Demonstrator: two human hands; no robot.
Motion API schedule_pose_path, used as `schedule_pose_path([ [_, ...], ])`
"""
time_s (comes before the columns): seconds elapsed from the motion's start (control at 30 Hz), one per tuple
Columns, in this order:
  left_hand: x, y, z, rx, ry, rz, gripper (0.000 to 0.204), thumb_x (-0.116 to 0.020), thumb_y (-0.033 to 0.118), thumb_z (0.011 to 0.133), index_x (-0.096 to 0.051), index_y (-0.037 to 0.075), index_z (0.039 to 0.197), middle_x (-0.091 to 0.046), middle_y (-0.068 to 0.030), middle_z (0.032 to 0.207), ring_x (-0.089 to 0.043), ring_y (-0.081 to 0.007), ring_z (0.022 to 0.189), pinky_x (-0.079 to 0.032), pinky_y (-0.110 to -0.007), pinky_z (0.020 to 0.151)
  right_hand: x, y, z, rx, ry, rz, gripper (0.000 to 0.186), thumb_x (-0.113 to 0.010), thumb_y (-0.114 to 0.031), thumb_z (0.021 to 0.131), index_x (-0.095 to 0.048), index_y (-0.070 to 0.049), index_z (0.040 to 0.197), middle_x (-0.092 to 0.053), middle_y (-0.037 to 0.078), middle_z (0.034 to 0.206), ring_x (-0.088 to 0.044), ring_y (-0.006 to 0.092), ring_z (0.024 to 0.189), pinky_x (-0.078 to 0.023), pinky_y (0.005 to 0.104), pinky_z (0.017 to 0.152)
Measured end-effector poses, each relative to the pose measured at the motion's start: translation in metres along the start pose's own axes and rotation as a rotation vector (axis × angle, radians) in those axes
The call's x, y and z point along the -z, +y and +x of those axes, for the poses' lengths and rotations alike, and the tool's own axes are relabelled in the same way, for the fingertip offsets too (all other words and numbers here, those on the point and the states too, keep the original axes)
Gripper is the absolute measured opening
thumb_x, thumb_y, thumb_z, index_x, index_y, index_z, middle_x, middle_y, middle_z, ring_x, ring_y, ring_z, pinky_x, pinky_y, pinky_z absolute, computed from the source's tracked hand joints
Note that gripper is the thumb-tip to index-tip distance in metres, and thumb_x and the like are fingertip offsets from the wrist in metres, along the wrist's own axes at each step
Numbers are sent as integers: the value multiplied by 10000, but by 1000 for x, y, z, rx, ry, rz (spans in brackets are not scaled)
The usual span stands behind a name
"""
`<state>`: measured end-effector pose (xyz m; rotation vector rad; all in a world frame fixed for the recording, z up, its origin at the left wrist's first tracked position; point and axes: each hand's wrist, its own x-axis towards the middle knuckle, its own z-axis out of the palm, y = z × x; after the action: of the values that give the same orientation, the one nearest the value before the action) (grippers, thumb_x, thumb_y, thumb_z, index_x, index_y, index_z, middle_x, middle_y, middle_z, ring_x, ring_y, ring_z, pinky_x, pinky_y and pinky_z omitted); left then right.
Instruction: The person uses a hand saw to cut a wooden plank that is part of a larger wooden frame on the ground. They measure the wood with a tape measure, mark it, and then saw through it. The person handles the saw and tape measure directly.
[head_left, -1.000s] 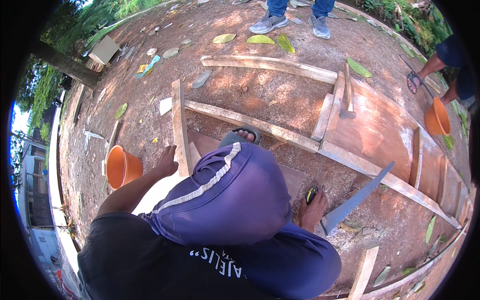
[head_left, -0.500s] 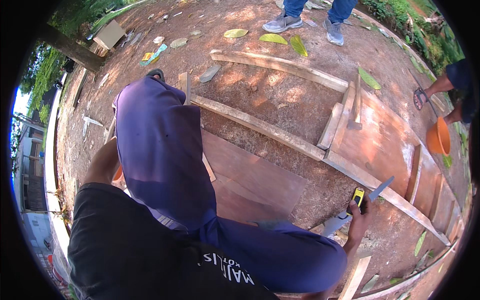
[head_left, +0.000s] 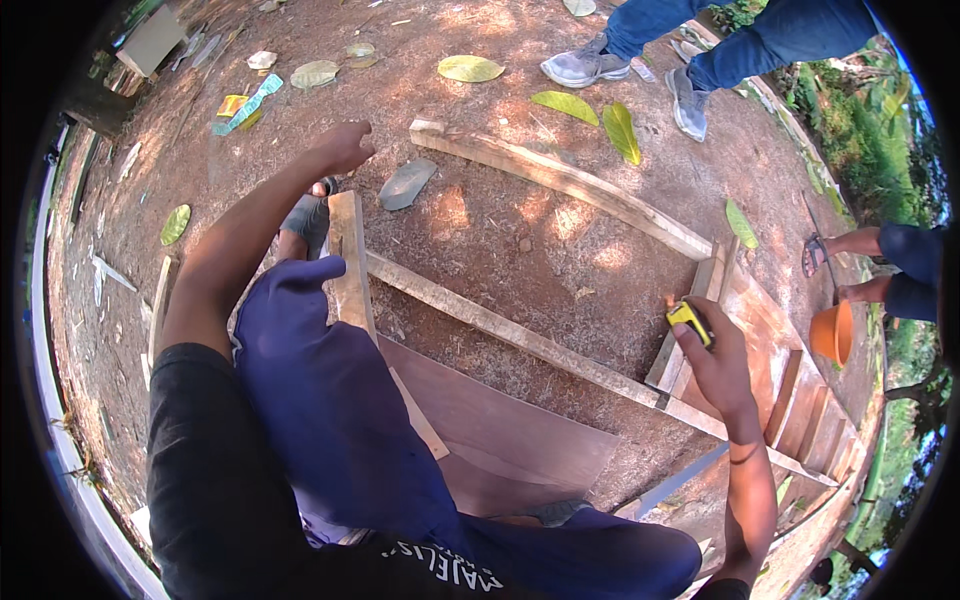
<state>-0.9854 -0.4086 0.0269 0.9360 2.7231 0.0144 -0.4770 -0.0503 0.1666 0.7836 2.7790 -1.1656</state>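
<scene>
My left hand [head_left: 346,145] is raised over the dirt beside my sandalled foot [head_left: 307,218], its fingers loosely bent and holding nothing. An upright-lying short timber [head_left: 348,260] runs beside my purple-clad leg. My right hand [head_left: 718,366] grips a yellow-and-black tape measure [head_left: 690,322] above the right part of a wooden frame. The frame has a long beam [head_left: 510,325] crossing the middle, another beam [head_left: 560,180] behind it, and a plywood section [head_left: 750,315] on the right. A brown board [head_left: 510,430] lies below my knee, and a saw blade [head_left: 675,483] is near my right forearm.
A person in jeans and grey shoes [head_left: 690,105] stands at the back. Another person's sandalled foot [head_left: 815,255] is at right, near an orange bucket [head_left: 832,335]. A pale box [head_left: 150,43] is far left. Leaves, a grey stone [head_left: 405,185] and litter [head_left: 245,108] are scattered around.
My legs have shifted leftward and forward. My left arm has swung up and forward past the short timber. My right hand has risen and moved forward from beside the saw with the tape measure.
</scene>
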Motion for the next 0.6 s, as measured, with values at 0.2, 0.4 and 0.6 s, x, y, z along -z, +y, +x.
schedule_pose_path([
  [0.2,-57,81,78,-380,-89,-59,873,-766,376,870,-324,97,1569,-412,-169,1578,-434,-352,1437,-371,-519,1178,-201,-2,141,5,-114,-440,554,-645,-329,965,-475,10,1369,-581,211,1269,-567,386,1203,-486,502,1008],
  [0.4,-80,49,136,-638,-15,-45,816,-842,322,790,-470,73,1472,-558,-150,1423,-500,-327,1369,-340,-524,1185,-328,3,188,-410,478,-347,627,-638,-282,968,-397,37,1451,-438,253,1469,-411,463,1367,-297,586,1175],
  [0.6,-84,53,201,-1004,-168,-355,489,-810,140,776,-651,16,1221,-684,-160,1094,-662,-357,1031,-525,-484,907,-352,0,186,-557,532,-315,629,-698,-192,908,-398,-28,1437,-426,195,1485,-378,428,1414,-306,597,1180],
])
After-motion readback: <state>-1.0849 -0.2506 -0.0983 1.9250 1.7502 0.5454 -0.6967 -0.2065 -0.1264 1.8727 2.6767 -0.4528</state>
